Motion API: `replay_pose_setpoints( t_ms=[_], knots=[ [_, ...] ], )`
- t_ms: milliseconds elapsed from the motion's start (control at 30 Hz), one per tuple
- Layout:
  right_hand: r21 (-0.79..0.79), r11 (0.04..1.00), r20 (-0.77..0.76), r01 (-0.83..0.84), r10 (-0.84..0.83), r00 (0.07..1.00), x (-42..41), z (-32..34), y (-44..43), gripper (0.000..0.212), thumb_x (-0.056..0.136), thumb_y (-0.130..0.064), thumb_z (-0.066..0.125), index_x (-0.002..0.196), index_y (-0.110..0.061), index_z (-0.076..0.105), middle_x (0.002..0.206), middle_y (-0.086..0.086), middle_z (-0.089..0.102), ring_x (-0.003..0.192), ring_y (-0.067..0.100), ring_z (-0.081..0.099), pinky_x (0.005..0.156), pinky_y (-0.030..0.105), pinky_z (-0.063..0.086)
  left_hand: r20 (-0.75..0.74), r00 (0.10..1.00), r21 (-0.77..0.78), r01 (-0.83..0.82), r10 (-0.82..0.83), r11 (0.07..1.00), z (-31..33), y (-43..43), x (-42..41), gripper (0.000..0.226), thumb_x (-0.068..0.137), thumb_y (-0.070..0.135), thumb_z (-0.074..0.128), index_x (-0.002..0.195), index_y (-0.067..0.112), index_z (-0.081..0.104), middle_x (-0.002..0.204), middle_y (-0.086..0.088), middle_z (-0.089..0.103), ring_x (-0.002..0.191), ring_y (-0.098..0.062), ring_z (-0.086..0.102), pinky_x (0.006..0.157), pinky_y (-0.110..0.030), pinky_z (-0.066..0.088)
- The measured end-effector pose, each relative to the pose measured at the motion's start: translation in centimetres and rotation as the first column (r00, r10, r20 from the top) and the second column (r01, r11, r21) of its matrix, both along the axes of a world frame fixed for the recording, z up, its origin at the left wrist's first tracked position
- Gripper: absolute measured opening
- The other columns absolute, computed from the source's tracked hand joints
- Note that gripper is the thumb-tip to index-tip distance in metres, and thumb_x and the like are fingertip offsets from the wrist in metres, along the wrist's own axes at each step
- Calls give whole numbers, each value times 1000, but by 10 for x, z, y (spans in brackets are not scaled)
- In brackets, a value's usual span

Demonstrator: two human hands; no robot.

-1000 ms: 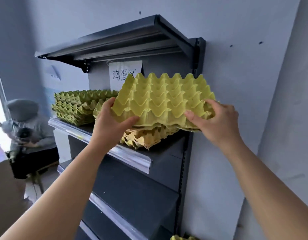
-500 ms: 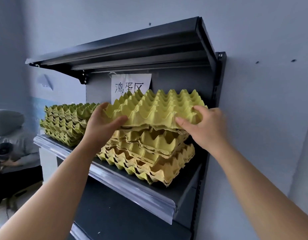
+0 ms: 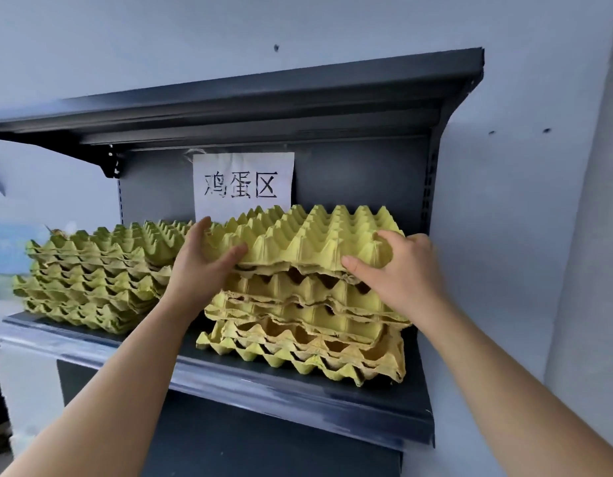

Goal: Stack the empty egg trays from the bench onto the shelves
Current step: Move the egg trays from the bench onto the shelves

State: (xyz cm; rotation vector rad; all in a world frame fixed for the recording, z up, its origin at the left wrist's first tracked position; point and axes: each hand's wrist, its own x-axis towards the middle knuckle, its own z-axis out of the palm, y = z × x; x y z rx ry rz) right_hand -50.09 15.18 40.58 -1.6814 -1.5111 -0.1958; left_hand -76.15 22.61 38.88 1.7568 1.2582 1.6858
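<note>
A yellow-green empty egg tray (image 3: 305,235) lies level on top of the right-hand stack of trays (image 3: 308,335) on the dark shelf (image 3: 298,390). My left hand (image 3: 202,263) grips the tray's left front corner, thumb under the edge. Its right front corner is held by my right hand (image 3: 398,266), fingers curled over the top and thumb along the front edge. The stack beneath is uneven, with several yellow and orange-tinted trays.
A second, greener stack of egg trays (image 3: 91,280) stands on the same shelf at the left. A white paper sign (image 3: 243,184) hangs on the back panel. Another shelf board (image 3: 263,108) overhangs above. A pale wall (image 3: 522,235) borders the unit's right side.
The tray has come down from a tilted, raised position onto the right-hand stack and now lies level. Both hands kept their grip and the view has moved closer to the shelf.
</note>
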Motion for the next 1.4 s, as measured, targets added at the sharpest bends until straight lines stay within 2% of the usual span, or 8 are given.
replay_pose_setpoints(
  t_ms=[167,333,433,567,667,833,1133,1400],
  knots=[
    [-70,993,18,96,-95,995,-23,-1,-6,86,75,-70,57,144,-22,38,135,13,39,128,28,33,99,38,36,-74,996,-25,55,-56,998,-6,19,-13,78,84,45,70,148,24,31,151,0,40,135,-21,39,107,-40,35],
    [-102,985,45,139,-135,990,-32,2,-12,83,77,-72,53,143,-23,39,138,13,40,128,27,36,99,37,37,-184,983,-27,15,-19,1000,-12,26,-15,80,88,50,62,150,15,26,151,-7,39,136,-26,39,106,-45,37],
    [-82,982,101,169,-161,982,-35,4,-15,79,80,-70,51,142,-23,42,136,11,43,128,26,37,99,36,37,-307,946,74,-81,100,994,-11,27,-14,76,91,50,56,149,8,29,149,-14,39,136,-32,37,108,-48,34],
    [3,984,165,177,-175,971,-37,3,-23,71,82,-63,54,139,-21,47,142,11,38,132,27,32,106,39,31,-407,856,352,-175,319,920,-10,14,-6,56,95,39,56,139,6,47,140,-18,48,130,-39,41,107,-51,31],
    [110,983,198,144,-163,966,-36,-6,-39,61,85,-52,60,135,-18,52,142,11,41,133,27,33,110,40,31,-396,853,511,-102,339,853,-15,-11,9,44,93,35,55,127,8,59,127,-13,59,116,-38,52,99,-51,38],
    [210,971,197,117,-159,968,-17,-43,-88,45,86,-31,68,125,-11,61,132,6,55,123,23,47,103,33,36,-427,895,567,153,129,810,-50,-67,57,37,91,34,53,115,10,67,111,-6,66,96,-30,60,83,-43,48],
    [-24,944,141,329,-322,936,74,-158,-191,37,81,-20,74,116,-7,67,120,8,65,113,25,59,93,22,35,-585,767,333,523,-263,784,-163,-145,179,36,89,35,51,108,10,70,105,-3,68,92,-27,63,79,-40,52],
    [-275,875,124,399,-379,917,181,-262,-256,32,81,-17,73,111,-6,70,110,7,69,103,24,64,90,22,40,-693,592,-1,570,-411,822,-285,-189,282,40,85,40,47,103,14,72,97,-1,71,81,-28,65,71,-39,53]
  ],
)
